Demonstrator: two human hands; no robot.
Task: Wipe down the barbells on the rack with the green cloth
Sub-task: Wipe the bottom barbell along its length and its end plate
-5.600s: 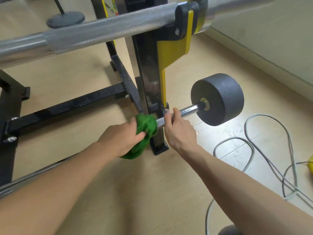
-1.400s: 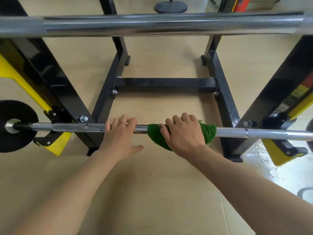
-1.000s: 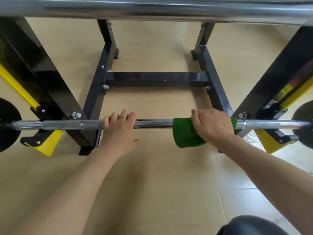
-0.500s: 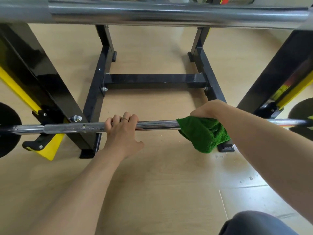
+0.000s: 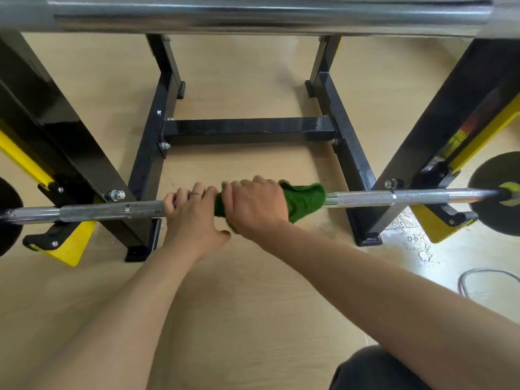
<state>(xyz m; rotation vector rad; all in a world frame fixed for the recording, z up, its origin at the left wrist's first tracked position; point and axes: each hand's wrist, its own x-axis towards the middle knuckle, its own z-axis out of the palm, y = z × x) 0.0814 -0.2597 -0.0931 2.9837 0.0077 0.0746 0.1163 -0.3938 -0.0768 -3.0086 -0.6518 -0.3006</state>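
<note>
A: Green cloth is sitting mid-bar now, wrapped around the lower barbell. Half a second ago it was hanging further right, bunched loose below the bar. Right hand has slid it leftward.

B: Left hand moving?

A: No. Left hand is staying where it was, fingers curled over the bar, thumb spread out underneath. Now the two hands are touching or nearly so, before they were well apart.

B: Counts?

A: Two barbells showing: the lower one being wiped, and an upper barbell running across the top of frame, blurred. One cloth. Two hands. Two black weight plates, left plate and right plate, one on each end of the lower bar. One rack, black with yellow brackets, standing on the wood floor.

B: Cloth relative to the grip?

A: Right hand is closing around cloth and bar together, fingers over the top, cloth pressed between palm and bar. Most of the cloth is sticking out past the right side of that hand; a small strip is showing between the two hands. Bar is resting in both rack brackets.
</note>
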